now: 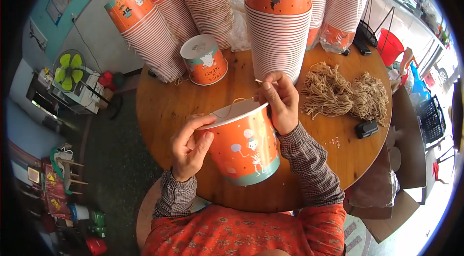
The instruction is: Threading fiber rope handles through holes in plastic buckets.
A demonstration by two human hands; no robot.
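An orange paper bucket with a skeleton print and a green band is tilted in front of me. My left hand grips its white rim on the left, thumb outside. At the far right of the rim, my right hand pinches the pale end of a thin cord between thumb and finger. A loop of that cord shows at the bucket's far edge; part of it is hidden. Right of my right hand lie bundles of tan cord on the round wooden table.
A tall stack of buckets stands just beyond my hands, with more stacks at the back left. A single bucket stands near them. Toward the right edge is a small black device. A green fan stands off to the left.
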